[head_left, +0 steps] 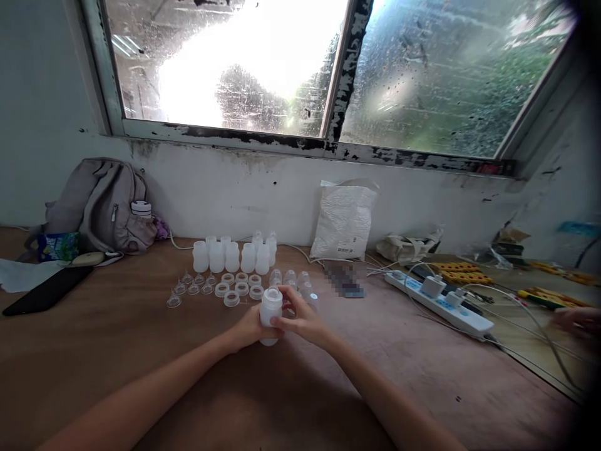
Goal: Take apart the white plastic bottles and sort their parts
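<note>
A frosted white baby bottle point(271, 309) stands upright between my two hands, near the middle of the table. My left hand point(248, 328) is closed around its lower body. My right hand point(303, 317) curves about its right side, the thumb on the bottle and the fingers near the top. Just behind lie several clear screw rings point(231, 299), with clear teats point(173, 301) to their left. Clear dome caps point(290, 277) sit behind my right hand, which partly hides them. Farther back, several white bottle bodies point(216, 257) are grouped in rows.
A grey backpack point(101, 203) and a black phone-like slab point(47, 290) are at left. A white plastic bag point(345, 219) leans on the wall. A power strip point(441, 304) with cables lies at right, near yellow tools point(462, 274) and another person's hand point(577, 321).
</note>
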Tool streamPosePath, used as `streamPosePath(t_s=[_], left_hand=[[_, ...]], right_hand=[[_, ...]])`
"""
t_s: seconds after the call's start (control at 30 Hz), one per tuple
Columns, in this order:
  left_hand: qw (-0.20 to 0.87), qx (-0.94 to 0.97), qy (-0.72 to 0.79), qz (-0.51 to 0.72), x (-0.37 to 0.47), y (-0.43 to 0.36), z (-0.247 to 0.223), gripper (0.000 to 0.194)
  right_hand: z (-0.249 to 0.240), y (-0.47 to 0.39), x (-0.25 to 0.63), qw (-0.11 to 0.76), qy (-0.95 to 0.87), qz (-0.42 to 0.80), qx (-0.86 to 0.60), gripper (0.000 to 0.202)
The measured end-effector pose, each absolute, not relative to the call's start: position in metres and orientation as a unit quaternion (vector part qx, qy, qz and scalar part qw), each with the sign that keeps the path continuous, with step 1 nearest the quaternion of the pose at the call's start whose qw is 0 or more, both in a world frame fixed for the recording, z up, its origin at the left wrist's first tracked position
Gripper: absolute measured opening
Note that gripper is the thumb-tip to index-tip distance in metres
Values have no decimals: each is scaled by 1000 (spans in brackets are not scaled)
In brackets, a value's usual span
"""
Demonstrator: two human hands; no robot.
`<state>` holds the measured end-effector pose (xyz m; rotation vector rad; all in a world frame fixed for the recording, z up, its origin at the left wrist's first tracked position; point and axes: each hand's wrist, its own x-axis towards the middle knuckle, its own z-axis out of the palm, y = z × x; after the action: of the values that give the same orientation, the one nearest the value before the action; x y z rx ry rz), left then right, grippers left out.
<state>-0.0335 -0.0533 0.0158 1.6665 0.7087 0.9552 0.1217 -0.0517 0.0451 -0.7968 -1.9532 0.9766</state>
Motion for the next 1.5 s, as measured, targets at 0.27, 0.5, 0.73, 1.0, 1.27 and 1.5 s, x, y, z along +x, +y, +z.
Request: streamPosePath(t_s=[0.27,0.5,0.73,1.0,1.27,1.5], left_hand=[[531,662,325,416,-35,-56,18,50],[537,654,311,432,-35,-52,15,50],[592,578,351,438,-37,-57,17,27],[592,604,329,420,-33,-68,16,36],[468,665,369,450,-27,-71,12,40],[490,655,357,450,-28,-72,12,35]], right_hand=[[38,-46,116,457,-710,423,-328,33],[39,-47,111,477,-633,506,-341,46],[42,-51,108,511,-562,562,-327,49],[48,-55,109,482,-542,622,-294,38],[55,-63,107,473,-565,608,-296,34],[57,-61,111,454,-573,621,-284,30]])
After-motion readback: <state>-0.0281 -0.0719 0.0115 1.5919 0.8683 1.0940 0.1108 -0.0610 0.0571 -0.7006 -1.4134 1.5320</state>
